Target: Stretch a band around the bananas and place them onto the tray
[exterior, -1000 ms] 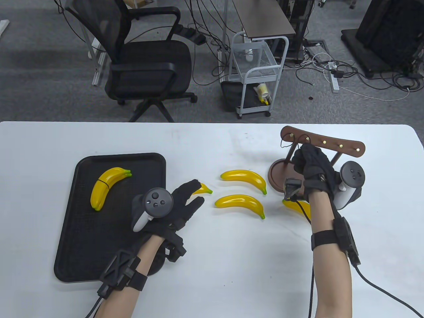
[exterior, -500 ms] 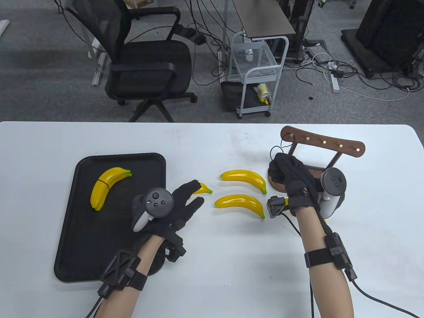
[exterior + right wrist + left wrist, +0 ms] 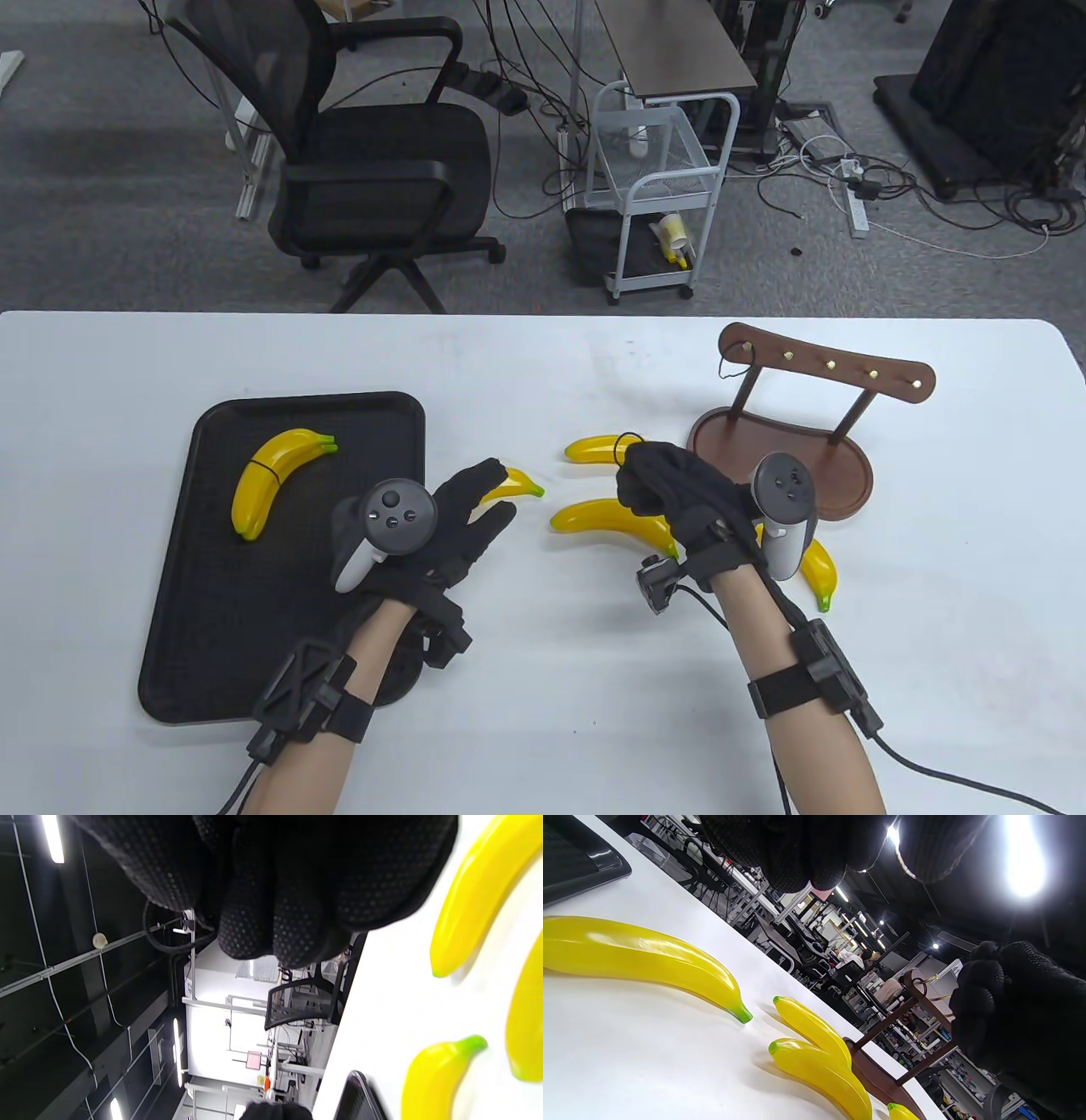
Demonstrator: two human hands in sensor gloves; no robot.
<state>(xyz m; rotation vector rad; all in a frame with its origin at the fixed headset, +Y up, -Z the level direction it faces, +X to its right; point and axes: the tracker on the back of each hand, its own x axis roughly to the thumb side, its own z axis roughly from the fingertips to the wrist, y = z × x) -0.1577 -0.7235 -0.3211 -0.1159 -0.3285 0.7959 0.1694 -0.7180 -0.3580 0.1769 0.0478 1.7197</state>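
Note:
My right hand (image 3: 646,486) hovers over the two middle bananas with its fingers curled, pinching a thin black band (image 3: 629,440); the band's loop (image 3: 169,938) hangs beside the fingertips in the right wrist view. The far banana (image 3: 591,448) and the near banana (image 3: 594,516) lie side by side, partly hidden under that hand. My left hand (image 3: 488,499) lies flat with straight fingers over another banana (image 3: 519,484), also seen as banana (image 3: 640,955). A fourth loose banana (image 3: 819,570) lies to the right. The black tray (image 3: 373,424) holds a banded pair of bananas (image 3: 271,484).
A brown wooden peg rack (image 3: 827,367) on its oval base (image 3: 836,475) stands at the back right, with one more black band (image 3: 730,367) hanging from its left peg. Cables trail from both wrists off the table's near edge.
My right hand has left the rack and moved left and nearer with the band, now above the middle bananas. My left hand has barely shifted.

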